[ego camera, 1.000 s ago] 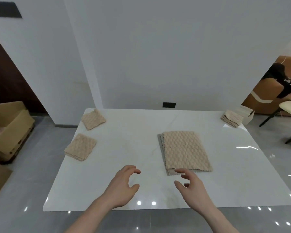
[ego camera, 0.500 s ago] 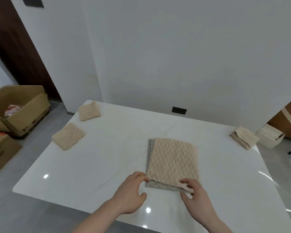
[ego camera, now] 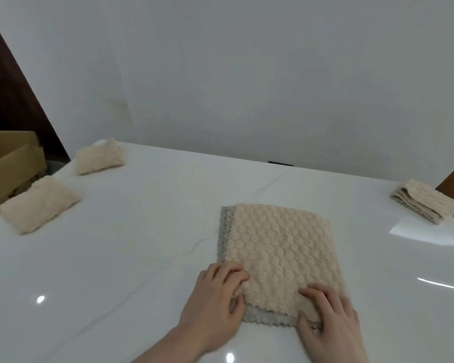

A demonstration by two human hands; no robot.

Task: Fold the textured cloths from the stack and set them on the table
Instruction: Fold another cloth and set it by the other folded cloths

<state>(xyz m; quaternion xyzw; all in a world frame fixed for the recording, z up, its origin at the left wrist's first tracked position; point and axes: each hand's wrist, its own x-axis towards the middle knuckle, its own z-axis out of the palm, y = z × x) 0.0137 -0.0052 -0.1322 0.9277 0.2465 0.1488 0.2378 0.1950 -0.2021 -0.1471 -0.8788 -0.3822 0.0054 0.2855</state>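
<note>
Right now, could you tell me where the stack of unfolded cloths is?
In the head view, the stack sits at the table's far right corner, well beyond the half-folded cloth.

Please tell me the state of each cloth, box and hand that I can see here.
centre cloth: half-folded, flat on table
left hand: gripping its near-left corner
right hand: gripping its near edge
two left cloths: folded, apart
right stack: folded, layered
cardboard box: open

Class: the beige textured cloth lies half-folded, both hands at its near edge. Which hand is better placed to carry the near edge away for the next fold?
Neither alone. The left hand pinches the near left corner of the beige textured cloth; the right hand grips the near right corner.
</note>
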